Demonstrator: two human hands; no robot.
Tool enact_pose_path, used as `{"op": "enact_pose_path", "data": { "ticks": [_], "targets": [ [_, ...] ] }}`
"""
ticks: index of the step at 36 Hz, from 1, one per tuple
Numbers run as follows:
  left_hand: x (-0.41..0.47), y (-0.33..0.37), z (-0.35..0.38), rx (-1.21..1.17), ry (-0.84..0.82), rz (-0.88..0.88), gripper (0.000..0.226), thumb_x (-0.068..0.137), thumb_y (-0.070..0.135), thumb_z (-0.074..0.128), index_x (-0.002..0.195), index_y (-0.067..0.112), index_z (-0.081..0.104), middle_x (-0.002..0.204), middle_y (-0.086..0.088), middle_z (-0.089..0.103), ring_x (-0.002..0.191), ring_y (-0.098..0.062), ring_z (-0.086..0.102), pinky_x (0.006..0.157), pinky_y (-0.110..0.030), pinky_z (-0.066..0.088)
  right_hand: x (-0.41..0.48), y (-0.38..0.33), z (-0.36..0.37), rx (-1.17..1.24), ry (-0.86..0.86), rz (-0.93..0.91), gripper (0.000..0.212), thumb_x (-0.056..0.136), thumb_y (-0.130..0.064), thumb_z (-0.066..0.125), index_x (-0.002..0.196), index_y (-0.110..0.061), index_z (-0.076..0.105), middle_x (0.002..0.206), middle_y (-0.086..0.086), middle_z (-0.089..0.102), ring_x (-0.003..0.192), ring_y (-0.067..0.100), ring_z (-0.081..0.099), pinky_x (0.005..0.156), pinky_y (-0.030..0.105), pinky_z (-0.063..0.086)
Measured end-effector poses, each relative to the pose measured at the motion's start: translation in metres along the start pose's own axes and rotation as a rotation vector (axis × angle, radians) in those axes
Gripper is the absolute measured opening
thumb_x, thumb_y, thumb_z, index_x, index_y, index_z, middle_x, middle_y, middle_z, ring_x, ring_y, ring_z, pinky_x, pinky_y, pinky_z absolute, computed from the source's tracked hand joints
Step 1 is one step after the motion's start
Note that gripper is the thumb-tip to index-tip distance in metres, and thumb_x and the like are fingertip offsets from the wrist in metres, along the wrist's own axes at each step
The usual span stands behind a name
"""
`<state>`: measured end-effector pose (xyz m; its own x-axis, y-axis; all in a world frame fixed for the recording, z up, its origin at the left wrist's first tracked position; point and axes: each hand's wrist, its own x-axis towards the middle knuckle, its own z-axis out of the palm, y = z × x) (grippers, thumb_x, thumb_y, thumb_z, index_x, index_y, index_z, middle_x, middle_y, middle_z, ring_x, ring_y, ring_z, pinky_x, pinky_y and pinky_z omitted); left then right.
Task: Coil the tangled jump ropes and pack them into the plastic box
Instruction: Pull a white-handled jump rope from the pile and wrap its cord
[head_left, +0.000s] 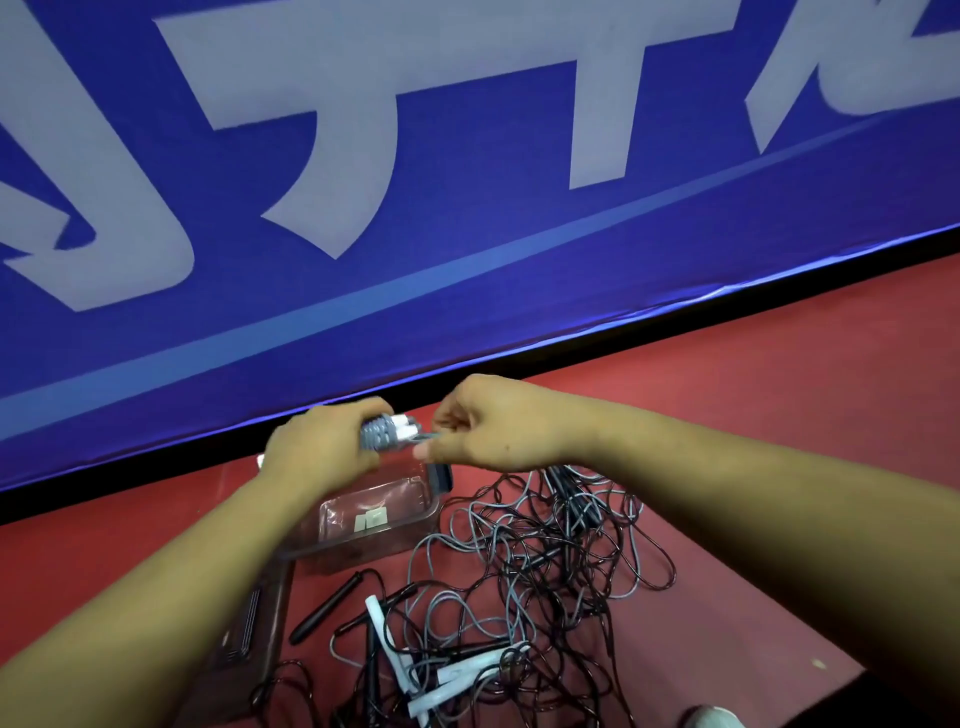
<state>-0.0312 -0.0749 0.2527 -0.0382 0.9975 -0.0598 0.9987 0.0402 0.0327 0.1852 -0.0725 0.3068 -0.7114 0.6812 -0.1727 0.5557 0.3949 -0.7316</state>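
Tangled ropes (524, 566), black and grey, lie loose on red floor (753, 415), just right of clear plastic box (353, 558). Left hand (317, 449) grips coiled grey rope (385, 432) with white handles above box. Right hand (488, 426) pinches its cord end. Blue banner (467, 270) behind.

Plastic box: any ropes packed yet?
Empty of ropes: the plastic box shows only white patches on its visible bottom. The left hand grips the coiled grey rope above it.

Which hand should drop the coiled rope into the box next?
Left. The left hand grips the coiled rope just over the box; the right hand only pinches its loose end.
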Motion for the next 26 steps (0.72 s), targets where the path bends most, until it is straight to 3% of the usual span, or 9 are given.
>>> {"op": "enact_pose_path", "data": {
  "ticks": [3,5,8,12,16,20,23,26],
  "targets": [
    [-0.007,0.016,0.001,0.086,-0.140,0.168,0.048,0.077,0.045,0.068,0.123,0.051,0.053,0.109,0.006,0.069,0.102,-0.025,0.065,0.078,-0.030,0.049,0.000,0.000,-0.003,0.026,0.104,-0.026,0.037,0.092,-0.031,0.065,0.067,-0.005,0.059,0.056,0.003,0.041,0.049,0.012,0.034,0.050,0.026,0.030],
    [-0.012,0.026,0.000,0.059,-0.243,0.285,0.045,0.076,0.044,0.071,0.119,0.044,0.058,0.095,0.010,0.067,0.096,-0.020,0.065,0.076,-0.029,0.047,0.000,0.007,-0.009,0.023,0.214,-0.006,0.031,0.093,-0.029,0.065,0.070,-0.009,0.064,0.052,-0.001,0.042,0.041,0.006,0.033,0.044,0.021,0.031],
    [-0.020,0.037,-0.001,-0.154,-0.332,0.441,0.035,0.071,0.035,0.076,0.104,0.034,0.065,0.067,0.014,0.057,0.063,-0.002,0.054,0.064,-0.027,0.044,0.001,0.023,-0.017,-0.022,0.319,0.029,0.026,0.093,-0.032,0.064,0.078,-0.011,0.069,0.054,-0.002,0.046,0.044,0.006,0.038,0.050,0.025,0.036],
    [-0.033,0.056,-0.007,-0.522,-0.430,0.525,0.037,0.064,0.058,0.084,0.088,0.038,0.064,0.073,0.008,0.062,0.067,-0.007,0.053,0.068,-0.032,0.045,0.003,0.044,-0.021,-0.048,0.385,0.085,0.030,0.094,-0.034,0.062,0.082,-0.008,0.069,0.061,0.004,0.053,0.054,0.015,0.043,0.057,0.029,0.039],
    [-0.043,0.074,-0.014,-0.772,-0.333,0.435,0.044,0.059,0.067,0.081,0.090,0.038,0.070,0.071,0.001,0.060,0.064,-0.006,0.047,0.062,-0.029,0.041,0.002,0.059,-0.026,-0.032,0.390,0.150,0.031,0.095,-0.034,0.061,0.079,-0.009,0.072,0.045,-0.005,0.041,0.041,0.006,0.035,0.048,0.025,0.031],
    [-0.049,0.078,-0.020,-1.102,-0.332,0.306,0.018,0.068,0.043,0.081,0.082,0.036,0.072,0.055,0.003,0.055,0.045,-0.010,0.043,0.044,-0.021,0.036,0.000,0.073,-0.021,0.062,0.263,0.199,0.031,0.097,-0.034,0.060,0.073,-0.016,0.069,0.053,0.005,0.039,0.048,0.016,0.033,0.048,0.024,0.029],
    [-0.047,0.074,-0.023,-1.166,-0.309,0.211,0.032,0.067,0.034,0.080,0.089,0.015,0.067,0.054,-0.006,0.056,0.041,-0.016,0.046,0.042,-0.023,0.039,-0.002,0.076,-0.012,0.182,0.158,0.269,0.027,0.099,-0.028,0.057,0.075,-0.017,0.062,0.050,0.001,0.037,0.044,0.016,0.032,0.042,0.020,0.025],
    [-0.042,0.070,-0.024,-1.215,-0.261,0.118,0.035,0.066,0.021,0.084,0.092,0.011,0.062,0.056,-0.007,0.055,0.047,-0.021,0.047,0.044,-0.025,0.042,-0.003,0.075,-0.011,0.217,0.096,0.290,0.030,0.100,-0.031,0.054,0.076,-0.016,0.060,0.041,-0.008,0.037,0.038,0.012,0.033,0.041,0.017,0.026]
  ]
}}
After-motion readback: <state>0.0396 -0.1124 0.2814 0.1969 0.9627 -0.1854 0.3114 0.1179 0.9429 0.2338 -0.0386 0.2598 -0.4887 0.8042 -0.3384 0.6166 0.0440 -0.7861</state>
